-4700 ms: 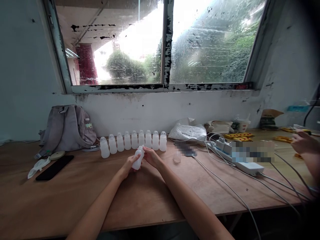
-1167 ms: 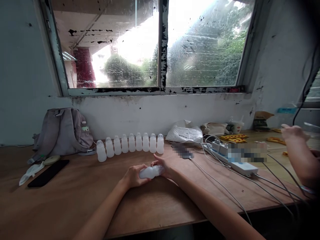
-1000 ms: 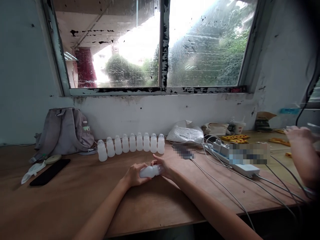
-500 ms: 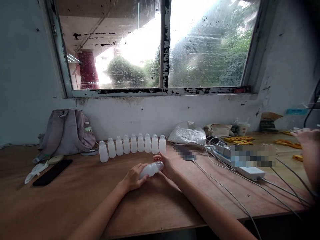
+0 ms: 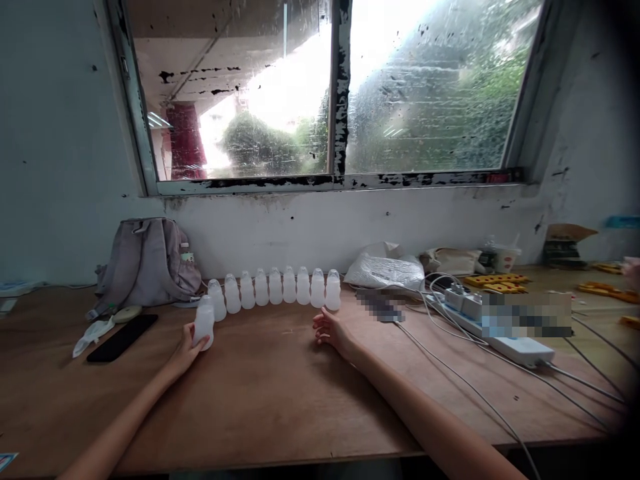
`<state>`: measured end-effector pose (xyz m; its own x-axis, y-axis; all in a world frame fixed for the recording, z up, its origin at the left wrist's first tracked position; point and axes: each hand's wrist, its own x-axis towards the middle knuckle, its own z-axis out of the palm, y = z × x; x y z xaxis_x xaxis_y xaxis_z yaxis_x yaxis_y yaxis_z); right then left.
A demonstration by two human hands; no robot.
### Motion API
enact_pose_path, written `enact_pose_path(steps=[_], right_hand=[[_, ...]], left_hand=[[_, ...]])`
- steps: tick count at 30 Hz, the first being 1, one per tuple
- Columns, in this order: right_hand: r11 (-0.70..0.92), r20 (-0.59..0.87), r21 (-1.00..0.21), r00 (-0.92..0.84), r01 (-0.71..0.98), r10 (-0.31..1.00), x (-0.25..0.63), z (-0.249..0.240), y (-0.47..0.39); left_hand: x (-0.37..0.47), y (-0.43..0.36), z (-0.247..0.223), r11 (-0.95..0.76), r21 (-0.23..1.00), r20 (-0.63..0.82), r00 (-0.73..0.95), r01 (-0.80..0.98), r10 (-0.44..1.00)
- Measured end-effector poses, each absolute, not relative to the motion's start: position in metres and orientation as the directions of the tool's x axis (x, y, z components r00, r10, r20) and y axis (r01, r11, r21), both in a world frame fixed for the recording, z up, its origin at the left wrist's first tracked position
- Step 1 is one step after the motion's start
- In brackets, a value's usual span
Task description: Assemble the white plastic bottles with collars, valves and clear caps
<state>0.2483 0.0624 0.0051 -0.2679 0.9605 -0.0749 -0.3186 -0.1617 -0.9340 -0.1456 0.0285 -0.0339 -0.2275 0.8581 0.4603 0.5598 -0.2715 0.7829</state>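
A frosted white baby bottle with a clear cap stands upright in my left hand, whose fingers wrap round its lower part. It is at the left end of a curved row of several like bottles, slightly nearer to me and overlapping the leftmost one in view. Whether its base touches the table is hard to tell. My right hand holds nothing; its fingers are loosely curled and apart, just in front of the bottle at the row's right end.
Left on the wooden table are a grey backpack and a black phone. To the right lie a silvery plastic package, a white power strip with trailing cables, and yellow tools. Part of another person's hand shows at the far right.
My left hand has carried the baby bottle leftward to the row's left end and turned it upright. My right hand has let go of its capped end. The view has swung slightly left.
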Motion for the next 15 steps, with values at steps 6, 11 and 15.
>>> enact_pose_path(steps=[6, 11, 15], right_hand=[[-0.112, -0.040, -0.959, -0.268, -0.259, 0.963, 0.248, 0.003, 0.062], [-0.071, -0.009, -0.975, -0.277, -0.212, 0.961, 0.246, 0.001, 0.062], [-0.050, 0.010, -0.978, -0.281, -0.204, 0.960, 0.245, -0.002, 0.064]], left_hand=[[-0.149, 0.045, -0.028, -0.186, 0.793, 0.447, -0.348, 0.580, 0.824], [-0.147, 0.059, -0.021, -0.133, 0.787, 0.433, -0.386, 0.602, 0.815], [-0.150, 0.065, -0.021, -0.097, 0.767, 0.437, -0.407, 0.634, 0.802]])
